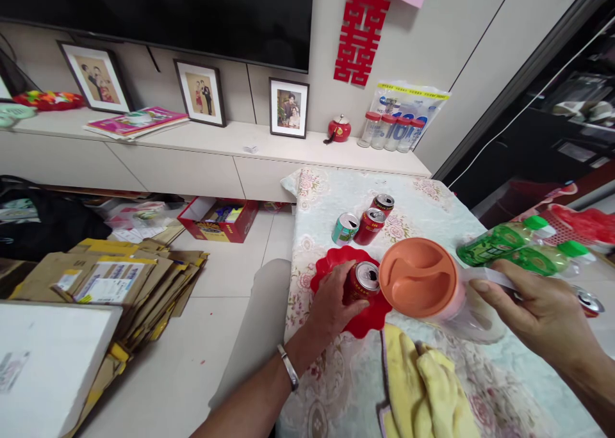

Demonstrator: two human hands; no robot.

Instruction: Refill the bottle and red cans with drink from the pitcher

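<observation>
pale blue and floral, the covered tabletop [432, 210] carries the work near its left edge, where the step in hand looks like managing a pitcher and a can together. the pitcher [446, 291] is the larger, its handle wrapped in the right hand's [542, 310] grip; the orange lid [418, 268] hides whatever is inside, and whether its base rests on the cloth is hard to tell. towards the left edge lies a red scalloped dish [331, 259], partly covered by the left hand [334, 300], whose grip is closed around a red can [360, 284]. whether that can stands in the dish or is held just above it cannot be told. the next move probably calls for steady grips, can and lid being so close. another can [589, 302] is half hidden behind the right hand.
</observation>
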